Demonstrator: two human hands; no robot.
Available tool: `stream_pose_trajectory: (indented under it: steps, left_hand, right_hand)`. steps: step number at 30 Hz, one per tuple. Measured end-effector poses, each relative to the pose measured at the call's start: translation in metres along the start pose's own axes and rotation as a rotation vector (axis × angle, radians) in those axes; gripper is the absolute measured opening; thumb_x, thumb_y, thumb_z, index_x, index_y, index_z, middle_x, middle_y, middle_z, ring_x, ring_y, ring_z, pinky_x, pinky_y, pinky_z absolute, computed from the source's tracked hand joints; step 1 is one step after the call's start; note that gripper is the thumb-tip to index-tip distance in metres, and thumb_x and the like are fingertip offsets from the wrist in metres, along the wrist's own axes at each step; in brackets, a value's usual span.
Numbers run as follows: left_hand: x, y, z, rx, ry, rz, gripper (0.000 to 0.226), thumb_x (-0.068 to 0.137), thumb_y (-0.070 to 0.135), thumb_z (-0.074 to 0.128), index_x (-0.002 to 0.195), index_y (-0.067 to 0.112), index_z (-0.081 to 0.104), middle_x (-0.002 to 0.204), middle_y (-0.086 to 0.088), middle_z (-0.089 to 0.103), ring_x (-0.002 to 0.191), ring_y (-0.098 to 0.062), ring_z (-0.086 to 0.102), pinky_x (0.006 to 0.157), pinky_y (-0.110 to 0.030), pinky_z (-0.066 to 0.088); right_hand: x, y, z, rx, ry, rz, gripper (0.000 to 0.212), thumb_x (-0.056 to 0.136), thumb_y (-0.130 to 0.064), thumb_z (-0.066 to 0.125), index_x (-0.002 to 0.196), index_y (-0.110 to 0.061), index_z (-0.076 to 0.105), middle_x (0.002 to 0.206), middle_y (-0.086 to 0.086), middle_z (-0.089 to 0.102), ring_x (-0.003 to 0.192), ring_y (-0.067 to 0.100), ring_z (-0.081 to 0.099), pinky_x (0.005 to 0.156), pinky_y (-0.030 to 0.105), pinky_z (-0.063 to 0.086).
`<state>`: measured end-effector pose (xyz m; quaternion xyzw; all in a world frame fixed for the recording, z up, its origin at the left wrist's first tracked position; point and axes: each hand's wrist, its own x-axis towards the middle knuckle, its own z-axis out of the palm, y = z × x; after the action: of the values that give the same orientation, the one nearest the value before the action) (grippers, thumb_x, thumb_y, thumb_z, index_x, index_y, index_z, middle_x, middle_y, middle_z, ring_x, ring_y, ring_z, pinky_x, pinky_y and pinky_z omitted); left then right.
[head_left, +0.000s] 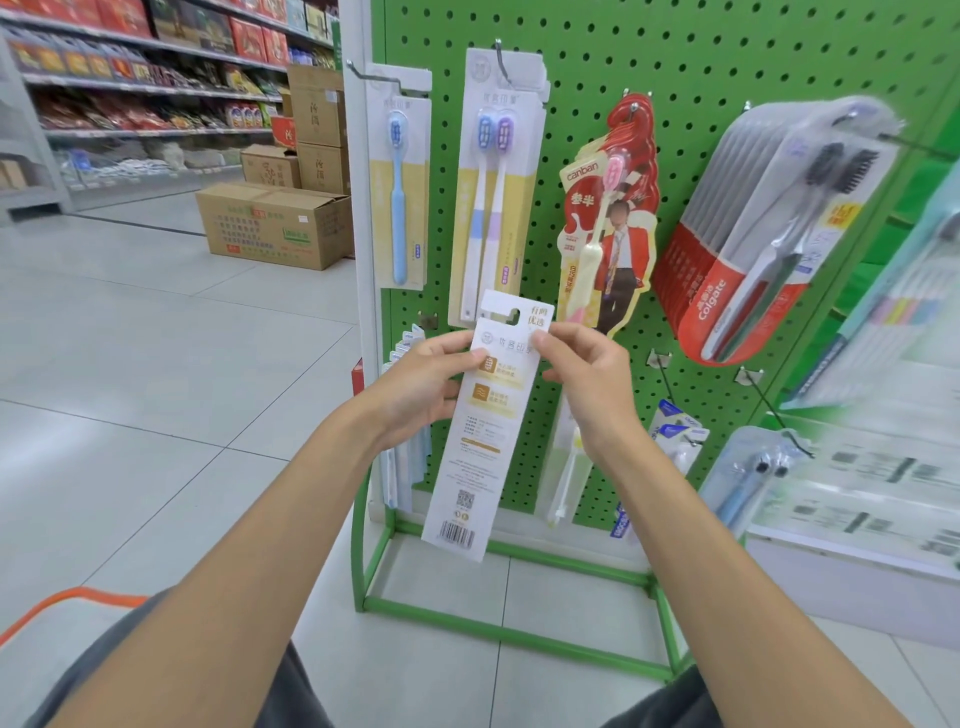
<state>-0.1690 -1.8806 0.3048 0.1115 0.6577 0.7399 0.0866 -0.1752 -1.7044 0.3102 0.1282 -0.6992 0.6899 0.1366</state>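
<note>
While its printed back with the barcode faces the camera, the toothbrush pack (480, 415) hangs upright in front of the green pegboard rack (675, 67), held near its top by both hands. From one side the left hand (421, 387) grips its edge, thumb on the card; from the other the right hand (587, 379) pinches it. Behind it hang a two-brush pack (496, 187), a blue toothbrush pack (399, 192) and red Colgate packs (769, 234). Cardboard boxes (275, 223) stand on the floor to the left.

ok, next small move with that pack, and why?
Probably turn the pack front-out: left hand and right hand pinch it below its hang hole, barcode side facing the camera, while the hung packs on the pegboard show their fronts.
</note>
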Motion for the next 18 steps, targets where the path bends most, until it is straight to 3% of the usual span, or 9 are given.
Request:
stream_pose_trajectory:
  steps: [2, 6, 8, 10, 13, 16, 18]
  left_hand:
    - [0.001, -0.001, 0.0, -0.029, 0.018, -0.004, 0.031, 0.103, 0.017, 0.046, 0.131, 0.022, 0.06, 0.118, -0.003, 0.071, 0.105, -0.023, 0.069, 0.087, -0.039, 0.057]
    - [0.003, -0.002, 0.0, -0.089, 0.061, 0.007, 0.032, 0.101, 0.018, 0.05, 0.132, 0.023, 0.058, 0.115, -0.003, 0.073, 0.103, -0.022, 0.07, 0.082, -0.035, 0.059]
    - [0.004, -0.003, 0.001, -0.112, 0.118, 0.017, 0.033, 0.1, 0.016, 0.053, 0.131, 0.024, 0.059, 0.109, -0.002, 0.074, 0.1, -0.021, 0.072, 0.078, -0.034, 0.06]
    - [0.006, -0.006, 0.001, -0.147, 0.182, 0.031, 0.035, 0.098, 0.014, 0.056, 0.132, 0.023, 0.058, 0.106, -0.004, 0.075, 0.098, -0.022, 0.072, 0.076, -0.033, 0.06]
    - [0.006, -0.007, -0.001, -0.151, 0.184, 0.057, 0.038, 0.096, 0.012, 0.058, 0.134, 0.015, 0.058, 0.11, -0.007, 0.074, 0.1, -0.024, 0.072, 0.08, -0.034, 0.06]
    - [0.003, -0.006, 0.001, -0.081, 0.115, 0.125, 0.04, 0.089, 0.013, 0.067, 0.129, 0.01, 0.062, 0.118, -0.007, 0.071, 0.108, -0.024, 0.069, 0.092, -0.037, 0.055]
    - [0.0, -0.007, 0.003, 0.061, 0.099, 0.172, 0.039, 0.085, 0.015, 0.073, 0.123, 0.012, 0.067, 0.119, -0.001, 0.071, 0.107, -0.021, 0.069, 0.094, -0.035, 0.054]
  right_hand:
    - [0.002, -0.001, 0.001, 0.001, 0.054, 0.01, 0.015, 0.093, -0.014, 0.063, 0.082, -0.019, 0.071, 0.074, -0.008, 0.069, 0.065, 0.001, 0.059, 0.061, 0.016, 0.047]
    - [0.005, 0.002, 0.007, -0.009, 0.097, 0.008, 0.013, 0.096, -0.015, 0.059, 0.088, -0.018, 0.07, 0.067, -0.006, 0.065, 0.057, -0.001, 0.055, 0.06, 0.016, 0.047]
    - [0.004, 0.006, 0.011, -0.021, 0.103, -0.016, 0.009, 0.096, -0.019, 0.059, 0.1, -0.02, 0.067, 0.075, -0.007, 0.07, 0.083, 0.005, 0.065, 0.075, 0.025, 0.052]
    - [0.003, 0.01, 0.016, -0.092, 0.064, -0.03, 0.024, 0.095, -0.027, 0.059, 0.119, -0.024, 0.06, 0.09, -0.007, 0.072, 0.112, 0.013, 0.061, 0.091, 0.033, 0.05]
    - [0.0, 0.011, 0.022, -0.205, -0.079, -0.074, 0.043, 0.096, -0.034, 0.058, 0.138, -0.029, 0.05, 0.115, -0.011, 0.065, 0.106, 0.005, 0.058, 0.087, 0.023, 0.049]
    - [-0.001, 0.014, 0.024, -0.2, -0.146, -0.018, 0.062, 0.092, -0.047, 0.058, 0.148, -0.029, 0.039, 0.14, -0.014, 0.052, 0.123, 0.003, 0.05, 0.099, 0.025, 0.042]
    - [-0.001, 0.013, 0.024, -0.151, -0.144, 0.061, 0.05, 0.097, -0.042, 0.054, 0.141, -0.02, 0.05, 0.131, -0.011, 0.059, 0.12, 0.002, 0.054, 0.098, 0.023, 0.042]
